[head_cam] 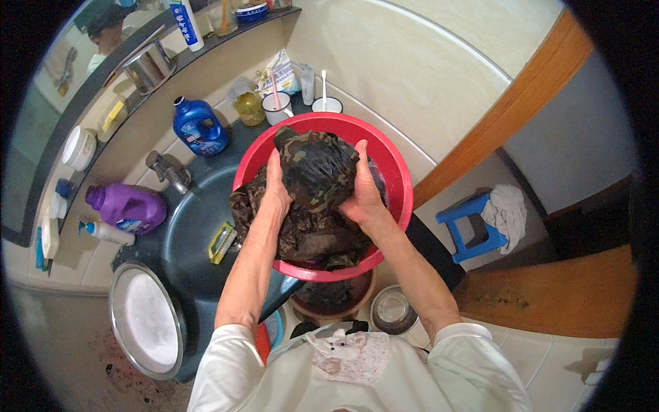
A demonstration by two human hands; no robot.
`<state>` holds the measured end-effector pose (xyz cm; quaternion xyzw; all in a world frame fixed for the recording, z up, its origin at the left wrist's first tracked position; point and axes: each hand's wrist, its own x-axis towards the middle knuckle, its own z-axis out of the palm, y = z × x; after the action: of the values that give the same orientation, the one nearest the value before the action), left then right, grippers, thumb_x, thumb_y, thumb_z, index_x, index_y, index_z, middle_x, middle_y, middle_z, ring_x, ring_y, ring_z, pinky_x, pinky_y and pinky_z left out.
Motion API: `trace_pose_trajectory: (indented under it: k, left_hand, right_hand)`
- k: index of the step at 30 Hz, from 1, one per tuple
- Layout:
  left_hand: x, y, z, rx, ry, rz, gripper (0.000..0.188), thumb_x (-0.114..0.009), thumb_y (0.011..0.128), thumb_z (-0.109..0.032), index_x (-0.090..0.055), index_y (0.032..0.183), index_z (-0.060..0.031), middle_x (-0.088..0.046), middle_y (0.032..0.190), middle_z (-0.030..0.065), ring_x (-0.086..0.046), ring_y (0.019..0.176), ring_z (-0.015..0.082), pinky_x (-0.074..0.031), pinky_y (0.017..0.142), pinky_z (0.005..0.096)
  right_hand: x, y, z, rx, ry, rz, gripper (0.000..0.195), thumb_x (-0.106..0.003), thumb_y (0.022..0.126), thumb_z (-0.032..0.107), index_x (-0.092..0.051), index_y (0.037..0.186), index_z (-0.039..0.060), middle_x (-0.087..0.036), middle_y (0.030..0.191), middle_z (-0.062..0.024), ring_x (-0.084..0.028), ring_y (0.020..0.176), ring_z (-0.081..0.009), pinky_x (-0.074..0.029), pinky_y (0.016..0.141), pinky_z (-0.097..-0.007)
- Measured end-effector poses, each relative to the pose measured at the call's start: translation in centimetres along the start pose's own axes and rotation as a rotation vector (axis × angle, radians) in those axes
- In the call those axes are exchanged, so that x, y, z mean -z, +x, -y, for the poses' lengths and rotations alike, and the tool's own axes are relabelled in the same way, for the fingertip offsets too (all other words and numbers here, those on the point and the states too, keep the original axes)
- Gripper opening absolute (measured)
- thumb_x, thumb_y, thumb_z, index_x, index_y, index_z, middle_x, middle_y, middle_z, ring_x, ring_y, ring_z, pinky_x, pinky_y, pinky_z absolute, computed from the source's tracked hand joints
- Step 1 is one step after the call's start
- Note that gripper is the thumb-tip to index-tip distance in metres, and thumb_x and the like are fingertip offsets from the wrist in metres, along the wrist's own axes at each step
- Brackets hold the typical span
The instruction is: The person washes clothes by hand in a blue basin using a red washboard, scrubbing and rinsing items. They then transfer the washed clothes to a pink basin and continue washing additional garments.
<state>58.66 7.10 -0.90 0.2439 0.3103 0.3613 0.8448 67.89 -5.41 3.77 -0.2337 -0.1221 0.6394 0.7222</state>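
Observation:
Between my two hands is a bunched wad of dark camouflage cloth [319, 170], wet-looking and lifted over the red plastic basin [401, 190]. My left hand [278, 188] presses its left side, while my right hand [363, 188] grips the right side with the thumb pointing up. More dark camouflage clothing [319, 244] fills the basin below and hangs over its left rim. Some suds show at the basin's right inner side. The basin rests on a dark washbasin counter [185, 247]. The fingers are partly hidden behind the cloth.
A yellow scrubbing brush [221, 243] lies in the sink, left of my forearm. Blue [200, 126] and purple [126, 208] detergent bottles flank the faucet [169, 171]. A metal basin of suds [146, 319] sits front left. A blue stool [471, 226] with cloth stands right.

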Motion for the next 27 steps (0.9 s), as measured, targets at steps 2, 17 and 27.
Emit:
trace_pose_trajectory:
  k: [2,17,27]
  left_hand:
    - [0.1,-0.4,0.7,0.063,-0.101,0.082,0.052,-0.045,0.086,-0.05,-0.054,0.115,-0.0076,-0.058,0.111,0.0109,-0.056,0.099,0.0254,-0.047,0.084,0.0404]
    - [-0.4,4.4,-1.4,-0.408,0.988,0.17,0.033,-0.059,0.073,-0.011,-0.056,0.103,0.0003,-0.063,0.093,0.0125,-0.062,0.083,0.0239,-0.049,0.075,0.0342]
    - [-1.6,0.2,-4.3,0.2,0.641,0.426,0.036,-0.053,0.072,-0.005,-0.051,0.108,-0.0052,-0.058,0.094,0.0052,-0.056,0.085,0.0176,-0.048,0.074,0.0368]
  right_hand:
    - [0.5,0.0,-0.2,0.027,0.024,0.019,0.069,-0.036,0.083,0.064,-0.051,0.119,0.0068,-0.055,0.119,-0.0081,-0.052,0.107,-0.0211,-0.04,0.094,-0.0397]
    - [1.5,1.5,0.1,-0.065,-1.04,0.125,0.039,-0.062,0.08,0.023,-0.051,0.112,0.0033,-0.059,0.102,-0.006,-0.057,0.091,-0.0179,-0.047,0.08,-0.0339]
    - [3.2,2.8,3.8,-0.003,-1.934,0.119,0.05,-0.069,0.059,0.027,-0.055,0.1,0.0018,-0.06,0.096,-0.019,-0.057,0.094,-0.0325,-0.043,0.082,-0.0379]
